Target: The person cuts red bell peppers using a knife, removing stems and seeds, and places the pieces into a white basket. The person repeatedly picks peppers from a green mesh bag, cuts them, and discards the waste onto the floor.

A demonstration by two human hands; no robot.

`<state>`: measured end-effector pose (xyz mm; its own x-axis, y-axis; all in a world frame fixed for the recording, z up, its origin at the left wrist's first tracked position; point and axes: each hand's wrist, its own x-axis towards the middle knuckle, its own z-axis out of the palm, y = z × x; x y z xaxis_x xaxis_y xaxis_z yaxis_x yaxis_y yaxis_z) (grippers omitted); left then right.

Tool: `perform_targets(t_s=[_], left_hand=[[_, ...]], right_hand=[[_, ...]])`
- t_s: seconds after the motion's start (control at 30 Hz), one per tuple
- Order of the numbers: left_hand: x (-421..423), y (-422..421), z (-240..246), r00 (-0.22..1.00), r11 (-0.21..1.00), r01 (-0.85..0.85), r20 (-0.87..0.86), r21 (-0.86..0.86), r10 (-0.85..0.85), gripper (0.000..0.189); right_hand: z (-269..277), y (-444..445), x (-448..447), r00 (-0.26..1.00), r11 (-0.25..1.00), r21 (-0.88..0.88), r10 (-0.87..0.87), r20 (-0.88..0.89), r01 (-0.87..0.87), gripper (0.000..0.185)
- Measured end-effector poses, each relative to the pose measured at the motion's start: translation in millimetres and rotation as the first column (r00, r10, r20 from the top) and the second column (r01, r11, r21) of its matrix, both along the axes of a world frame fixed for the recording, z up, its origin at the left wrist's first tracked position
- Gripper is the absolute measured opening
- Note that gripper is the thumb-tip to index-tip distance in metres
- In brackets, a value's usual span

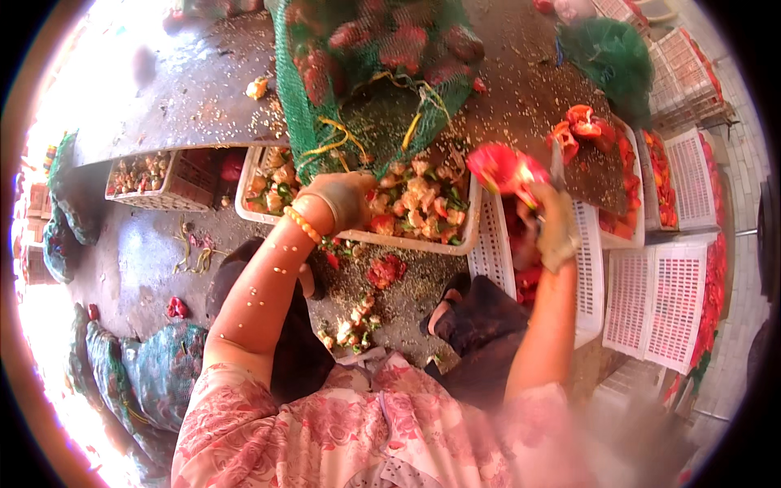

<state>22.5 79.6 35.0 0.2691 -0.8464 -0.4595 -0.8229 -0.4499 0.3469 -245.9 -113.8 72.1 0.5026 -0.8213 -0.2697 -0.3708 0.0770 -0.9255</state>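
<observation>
My left hand (341, 198), in a pale glove, hangs over the near rim of a tray (360, 236) of pepper cores (418, 195); its fingers are mostly hidden, so its grip cannot be told. My right hand (556, 229), also gloved, holds a knife (556, 163) with the blade pointing away from me. A cut red bell pepper (503, 171) is against its fingers, above a white plastic crate (587, 268) of red pepper pieces. A green mesh sack (284, 79) of red peppers lies open on the table beyond the tray, with yellow ties at its mouth.
Seeds and cut pepper pieces (583, 125) lie on the dark table (512, 91). Filled crates (659, 299) stand at the right. Another crate (189, 180) of cores sits under the table at the left, near full mesh sacks (165, 366). Fallen cores (354, 326) lie between my feet.
</observation>
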Motion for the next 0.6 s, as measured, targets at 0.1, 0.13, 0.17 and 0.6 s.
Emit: perform_targets(t_s=[0.1, 0.13, 0.17, 0.6], left_hand=[[7, -6, 0, 0.997, 0.989, -0.006, 0.070, -0.146, 0.016, 0.058], [8, -15, 7, 0.981, 0.976, -0.146, -0.154, -0.162, 0.121, 0.053], [9, -25, 16, 0.905, 0.945, -0.290, -0.364, -0.150, 0.220, 0.048], [128, -193, -60, 0.871, 0.642, -0.300, 0.072, -0.706, 0.486, 0.040]], right_hand=[[-6, -33, -57, 0.869, 0.970, -0.243, -0.103, -0.485, -0.021, 0.052], [7, -26, -53, 0.779, 0.921, -0.381, -0.175, -0.602, -0.087, 0.058], [20, -17, -49, 0.727, 0.956, -0.289, -0.230, -0.646, 0.046, 0.060], [-53, -24, 23, 0.876, 0.916, -0.397, -0.141, -0.462, -0.061, 0.042]])
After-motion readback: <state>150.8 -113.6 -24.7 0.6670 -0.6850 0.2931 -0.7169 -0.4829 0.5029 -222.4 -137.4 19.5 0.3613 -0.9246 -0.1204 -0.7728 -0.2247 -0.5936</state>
